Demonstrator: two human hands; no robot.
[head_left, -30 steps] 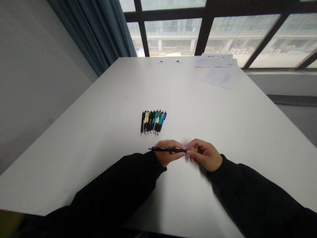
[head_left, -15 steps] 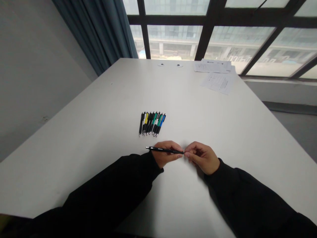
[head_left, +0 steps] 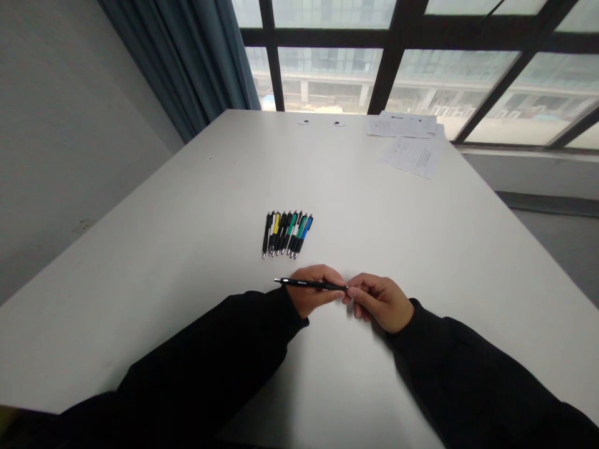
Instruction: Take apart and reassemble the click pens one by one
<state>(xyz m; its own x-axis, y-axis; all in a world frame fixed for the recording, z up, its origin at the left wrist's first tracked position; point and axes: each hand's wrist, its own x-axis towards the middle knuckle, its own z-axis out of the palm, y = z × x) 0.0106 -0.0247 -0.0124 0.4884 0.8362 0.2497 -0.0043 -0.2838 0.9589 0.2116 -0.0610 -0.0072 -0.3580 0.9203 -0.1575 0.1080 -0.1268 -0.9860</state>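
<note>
A black retractable pen [head_left: 311, 284] lies level across my hands, above the white table [head_left: 187, 249], with its metal tip pointing left. My left hand [head_left: 314, 290] holds the pen's middle between its thumb and fingers. The fingertips of my right hand [head_left: 378, 302] pinch the pen's right end, close to my left hand. A tight row of several pens [head_left: 287, 234] with black, yellow, green, white and blue barrels lies on the table, a little beyond and left of my left hand. Neither hand touches that row.
Two sheets of printed paper [head_left: 412, 156] lie at the table's far right, and two small round disks [head_left: 321, 123] sit near its far edge. A blue curtain [head_left: 178, 62] hangs at the far left, beside a large window [head_left: 327, 68].
My right hand has shifted slightly down and left, and the pen has turned a little toward level. The row of pens stays in place on the table.
</note>
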